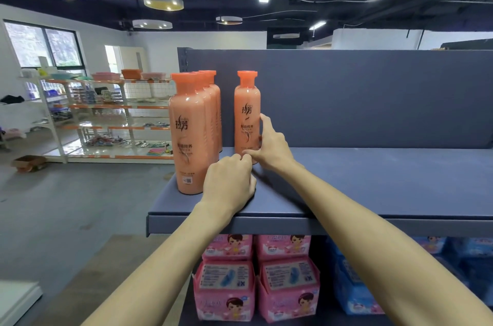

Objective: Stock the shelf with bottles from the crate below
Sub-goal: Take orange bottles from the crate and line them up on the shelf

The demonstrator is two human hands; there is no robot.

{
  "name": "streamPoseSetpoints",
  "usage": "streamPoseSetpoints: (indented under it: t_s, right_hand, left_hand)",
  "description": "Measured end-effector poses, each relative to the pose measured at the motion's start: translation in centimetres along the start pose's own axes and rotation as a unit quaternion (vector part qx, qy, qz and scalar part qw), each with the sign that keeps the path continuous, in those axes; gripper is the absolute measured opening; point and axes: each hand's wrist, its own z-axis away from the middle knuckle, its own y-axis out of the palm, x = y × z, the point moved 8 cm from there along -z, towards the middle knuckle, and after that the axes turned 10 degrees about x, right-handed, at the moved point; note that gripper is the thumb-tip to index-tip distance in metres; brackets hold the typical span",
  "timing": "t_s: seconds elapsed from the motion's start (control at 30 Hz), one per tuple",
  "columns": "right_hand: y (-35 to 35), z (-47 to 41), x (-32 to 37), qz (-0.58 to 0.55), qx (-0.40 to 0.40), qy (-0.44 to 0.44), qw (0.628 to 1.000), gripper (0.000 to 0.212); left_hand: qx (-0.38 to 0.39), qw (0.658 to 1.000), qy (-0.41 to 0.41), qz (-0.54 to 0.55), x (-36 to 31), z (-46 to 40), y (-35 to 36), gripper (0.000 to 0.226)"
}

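A lone orange bottle (247, 112) with an orange cap stands upright near the back of the blue shelf (373, 179). My right hand (272, 142) touches its right side, with the index finger up along the bottle and the thumb at its base. My left hand (230, 179) rests on the shelf in front of it, fingers curled, fingertips at the bottle's foot. A row of several identical orange bottles (190, 133) stands at the shelf's left end. The crate is out of view.
The blue back panel (360, 96) rises behind the shelf, whose surface stretches to the right. Pink packs (256, 277) and blue packs (354, 285) fill the shelf below. White and orange racks (106, 117) stand across the grey floor at the left.
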Motion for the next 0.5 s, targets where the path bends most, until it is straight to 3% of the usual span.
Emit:
streamPoseSetpoints:
  t_s: [0.5]
  right_hand:
    - [0.44,-0.12,0.03,0.010,0.006,0.002,1.000,0.085]
  left_hand:
    - [-0.012,1.000,-0.012,0.025,0.28,-0.06,0.15,0.024]
